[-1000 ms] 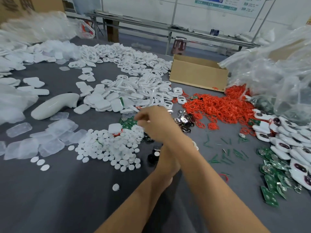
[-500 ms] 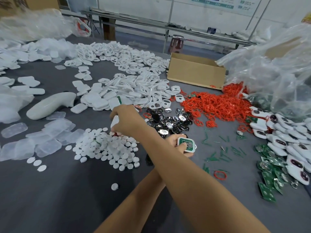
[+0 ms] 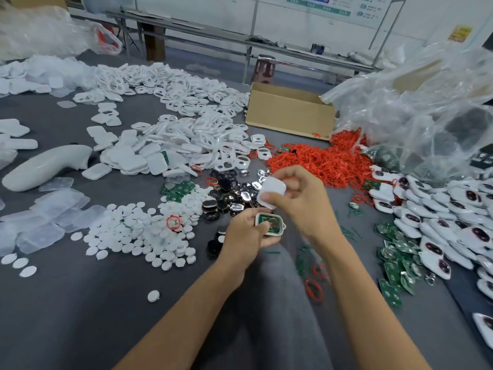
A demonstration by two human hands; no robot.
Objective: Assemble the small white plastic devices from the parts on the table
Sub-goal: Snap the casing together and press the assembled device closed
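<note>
My left hand (image 3: 245,232) grips a white device shell (image 3: 270,225) with a green circuit board showing inside it. Just above and to the right, my right hand (image 3: 298,198) pinches a white square cover (image 3: 272,190), held tilted over the shell and not touching it. Both hands hover above a scatter of black and silver metal pieces (image 3: 229,193) at the table's middle.
White round discs (image 3: 138,233) lie left of my hands, white covers and frames (image 3: 173,140) behind them. Red rings (image 3: 314,161), a cardboard box (image 3: 289,113), green boards (image 3: 397,252) and finished devices (image 3: 440,217) fill the right. A white handle-shaped tool (image 3: 45,164) lies at left.
My right hand came back from the left pile with a white cover and now holds it over the shell. My left hand kept the shell and moved little.
</note>
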